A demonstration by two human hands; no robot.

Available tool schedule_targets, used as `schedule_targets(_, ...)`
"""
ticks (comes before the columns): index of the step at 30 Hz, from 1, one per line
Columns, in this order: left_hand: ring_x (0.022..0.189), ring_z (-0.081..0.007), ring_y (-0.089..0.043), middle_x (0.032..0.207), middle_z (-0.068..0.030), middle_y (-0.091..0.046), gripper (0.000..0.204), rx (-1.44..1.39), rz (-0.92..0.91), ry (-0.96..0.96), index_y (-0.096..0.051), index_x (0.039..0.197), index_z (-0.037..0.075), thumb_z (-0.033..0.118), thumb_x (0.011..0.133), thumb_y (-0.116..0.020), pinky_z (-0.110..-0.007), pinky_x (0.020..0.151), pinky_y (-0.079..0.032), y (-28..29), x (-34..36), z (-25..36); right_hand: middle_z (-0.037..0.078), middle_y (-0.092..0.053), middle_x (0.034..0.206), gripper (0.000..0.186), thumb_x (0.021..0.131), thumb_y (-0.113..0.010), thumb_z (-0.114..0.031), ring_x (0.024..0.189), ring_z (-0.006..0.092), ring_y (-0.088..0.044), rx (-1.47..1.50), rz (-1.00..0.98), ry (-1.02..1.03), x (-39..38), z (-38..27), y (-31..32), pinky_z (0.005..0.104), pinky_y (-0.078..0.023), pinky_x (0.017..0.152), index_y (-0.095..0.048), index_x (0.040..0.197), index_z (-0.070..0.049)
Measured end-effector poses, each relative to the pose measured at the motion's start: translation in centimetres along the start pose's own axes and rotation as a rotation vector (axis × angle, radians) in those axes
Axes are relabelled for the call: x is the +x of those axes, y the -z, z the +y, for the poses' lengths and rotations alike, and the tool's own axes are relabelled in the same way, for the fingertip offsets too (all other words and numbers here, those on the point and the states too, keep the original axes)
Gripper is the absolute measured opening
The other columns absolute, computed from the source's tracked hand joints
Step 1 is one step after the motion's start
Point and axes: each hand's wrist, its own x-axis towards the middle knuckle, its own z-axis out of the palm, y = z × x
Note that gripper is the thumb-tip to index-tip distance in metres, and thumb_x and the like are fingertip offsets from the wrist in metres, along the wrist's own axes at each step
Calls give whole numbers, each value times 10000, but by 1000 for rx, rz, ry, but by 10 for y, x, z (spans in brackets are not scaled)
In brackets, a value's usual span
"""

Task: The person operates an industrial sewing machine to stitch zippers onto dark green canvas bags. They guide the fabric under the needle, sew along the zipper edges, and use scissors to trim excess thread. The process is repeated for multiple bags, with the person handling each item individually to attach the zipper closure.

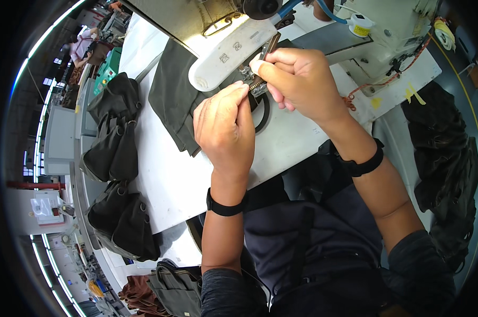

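The step in hand looks like close fingerwork on a small brass-coloured piece (256,85) at the sewing end of the machine, just below the white rounded cover (217,66), which serves as landmark here. The left hand (225,124), below that cover, has its fingers drawn together with the tips at the near end of the brass-coloured piece, apparently pinching it. The right hand (305,84), right of the cover, has thumb and forefinger pressed together beside a narrow metal bar (271,45), its other fingers curled.

Dark fabric (170,98) lies on the white surface (297,140), left of the cover and partly under it; a dark curved strap (263,116) shows below the cover, between the hands. The next move probably calls for a steady pinch from both hands, with the fingertips kept clear of the machine's working parts.

The cover and the hands hide most of the stitching area, so the needle cannot be made out. What the right fingertips grip cannot be told, nor whether the brass-coloured piece belongs to the fabric or to the machine. The machine's top is cut off above the cover.
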Motion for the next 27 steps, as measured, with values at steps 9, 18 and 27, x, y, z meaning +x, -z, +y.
schedule_targets(9, 915, -229, -755, 1016, -70, -802, 161, 1, 7, 2, -751, 970, 67, -32, 848, -791, -350, 864, -537, -3, 1, -5, 0, -614, 569, 203, 1003, -670, -138, 466, 43, -525, -5, 2, -19, 0, -4, 0, 238, -421, 432, -739, 893, 17)
schedule_targets(18, 884, -226, -745, 1008, -60, -801, 145, 14, 16, -8, -755, 955, 72, -21, 849, -789, -345, 853, -529, -6, 3, -7, 7, -615, 567, 200, 998, -671, -137, 458, 46, -521, -19, 16, 9, 1, -1, 0, 239, -415, 431, -746, 901, 22)
schedule_targets(27, 912, -231, -746, 1006, -54, -798, 118, -2, 3, 23, -754, 964, 72, -3, 875, -769, -349, 865, -526, -6, 3, -7, 10, -622, 578, 202, 996, -673, -148, 451, 49, -519, -28, 30, 35, 1, 0, -1, 237, -398, 430, -745, 900, 15)
